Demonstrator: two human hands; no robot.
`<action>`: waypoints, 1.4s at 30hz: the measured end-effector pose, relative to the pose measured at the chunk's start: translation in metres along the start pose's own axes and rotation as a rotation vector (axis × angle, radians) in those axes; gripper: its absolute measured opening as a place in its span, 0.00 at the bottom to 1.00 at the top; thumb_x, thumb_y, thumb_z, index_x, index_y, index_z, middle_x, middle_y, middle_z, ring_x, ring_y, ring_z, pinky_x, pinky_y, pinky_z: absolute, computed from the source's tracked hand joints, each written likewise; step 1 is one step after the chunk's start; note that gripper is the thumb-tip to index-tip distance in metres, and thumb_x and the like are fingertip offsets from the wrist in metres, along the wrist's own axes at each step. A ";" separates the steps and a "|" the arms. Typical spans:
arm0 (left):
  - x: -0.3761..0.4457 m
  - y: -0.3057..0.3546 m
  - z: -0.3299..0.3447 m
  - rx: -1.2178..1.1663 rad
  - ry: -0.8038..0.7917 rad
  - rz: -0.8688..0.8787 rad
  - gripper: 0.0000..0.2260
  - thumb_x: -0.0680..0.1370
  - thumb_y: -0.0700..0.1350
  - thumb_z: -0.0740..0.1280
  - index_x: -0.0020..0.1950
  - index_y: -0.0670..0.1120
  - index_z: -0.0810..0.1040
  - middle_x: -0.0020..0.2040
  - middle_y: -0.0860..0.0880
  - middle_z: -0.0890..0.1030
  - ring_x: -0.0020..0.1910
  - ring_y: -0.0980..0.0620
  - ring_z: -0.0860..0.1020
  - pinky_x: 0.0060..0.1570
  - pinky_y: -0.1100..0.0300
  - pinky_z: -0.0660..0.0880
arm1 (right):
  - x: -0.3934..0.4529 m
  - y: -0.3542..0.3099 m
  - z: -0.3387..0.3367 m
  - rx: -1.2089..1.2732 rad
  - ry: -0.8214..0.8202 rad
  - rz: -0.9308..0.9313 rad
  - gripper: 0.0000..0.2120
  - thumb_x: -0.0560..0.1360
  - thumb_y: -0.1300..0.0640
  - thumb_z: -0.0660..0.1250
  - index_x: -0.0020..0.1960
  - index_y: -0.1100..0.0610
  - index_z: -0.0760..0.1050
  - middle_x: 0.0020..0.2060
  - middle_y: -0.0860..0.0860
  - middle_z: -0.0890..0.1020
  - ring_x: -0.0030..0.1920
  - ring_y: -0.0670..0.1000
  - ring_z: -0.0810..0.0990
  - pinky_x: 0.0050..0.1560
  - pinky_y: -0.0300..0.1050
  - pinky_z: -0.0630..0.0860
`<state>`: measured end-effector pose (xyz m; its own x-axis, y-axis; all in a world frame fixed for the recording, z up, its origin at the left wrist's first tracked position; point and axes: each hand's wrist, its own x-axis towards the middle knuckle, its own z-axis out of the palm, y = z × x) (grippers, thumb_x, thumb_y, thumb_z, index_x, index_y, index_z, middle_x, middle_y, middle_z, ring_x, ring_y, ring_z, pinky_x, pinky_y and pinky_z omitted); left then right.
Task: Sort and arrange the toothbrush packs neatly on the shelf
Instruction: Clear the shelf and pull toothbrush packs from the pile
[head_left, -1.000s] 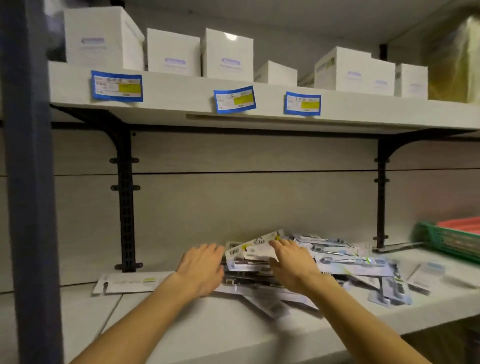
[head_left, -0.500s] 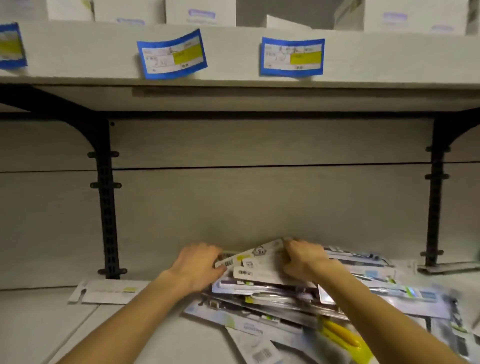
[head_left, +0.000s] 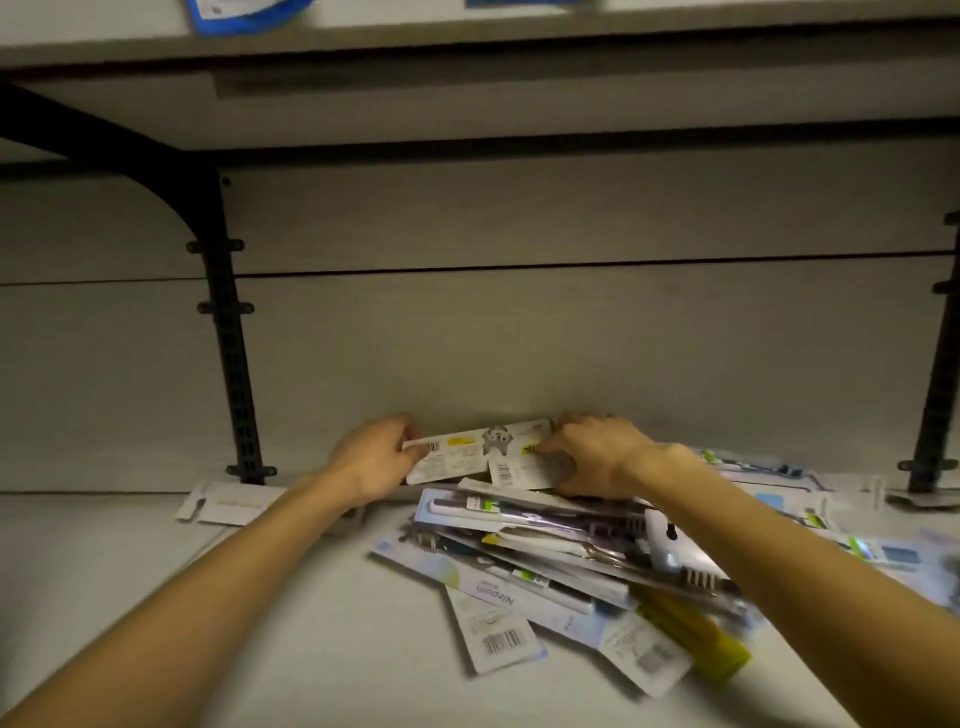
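Both hands, left (head_left: 376, 460) and right (head_left: 592, 457), pinch the top packs (head_left: 480, 452); we advise squaring edges against the shelf (head_left: 260, 597) wall.

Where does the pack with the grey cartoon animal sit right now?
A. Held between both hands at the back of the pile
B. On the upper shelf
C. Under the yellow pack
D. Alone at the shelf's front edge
A: the left hand and right hand grip opposite ends of the cartoon-animal pack, near the back panel.

Both hands (head_left: 382, 460) on toothbrush packs (head_left: 478, 454)
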<state>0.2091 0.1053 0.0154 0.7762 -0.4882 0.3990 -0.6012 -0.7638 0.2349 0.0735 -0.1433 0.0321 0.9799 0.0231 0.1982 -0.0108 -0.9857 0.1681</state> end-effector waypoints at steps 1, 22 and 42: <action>-0.002 -0.002 0.000 -0.055 0.009 -0.026 0.08 0.81 0.52 0.65 0.56 0.49 0.76 0.51 0.48 0.81 0.46 0.48 0.77 0.44 0.55 0.74 | 0.001 0.000 0.000 0.006 0.010 -0.021 0.16 0.77 0.43 0.65 0.63 0.46 0.77 0.61 0.50 0.78 0.58 0.55 0.77 0.51 0.44 0.69; -0.034 -0.055 -0.026 -0.741 0.260 -0.461 0.06 0.76 0.38 0.71 0.48 0.44 0.74 0.48 0.42 0.82 0.45 0.45 0.83 0.44 0.48 0.84 | 0.029 -0.024 0.022 0.394 0.003 -0.076 0.20 0.80 0.43 0.63 0.69 0.50 0.74 0.63 0.50 0.81 0.59 0.52 0.79 0.62 0.53 0.76; -0.085 -0.067 -0.023 -0.960 0.263 -0.329 0.16 0.82 0.34 0.63 0.66 0.49 0.68 0.53 0.41 0.82 0.43 0.43 0.85 0.40 0.59 0.83 | 0.057 -0.056 -0.010 0.585 0.410 -0.136 0.09 0.76 0.53 0.69 0.55 0.49 0.83 0.52 0.48 0.85 0.51 0.49 0.82 0.52 0.52 0.81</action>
<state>0.1788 0.2079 -0.0144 0.9321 -0.1226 0.3409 -0.3556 -0.1297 0.9256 0.1280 -0.0855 0.0433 0.8101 0.0991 0.5778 0.3265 -0.8949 -0.3043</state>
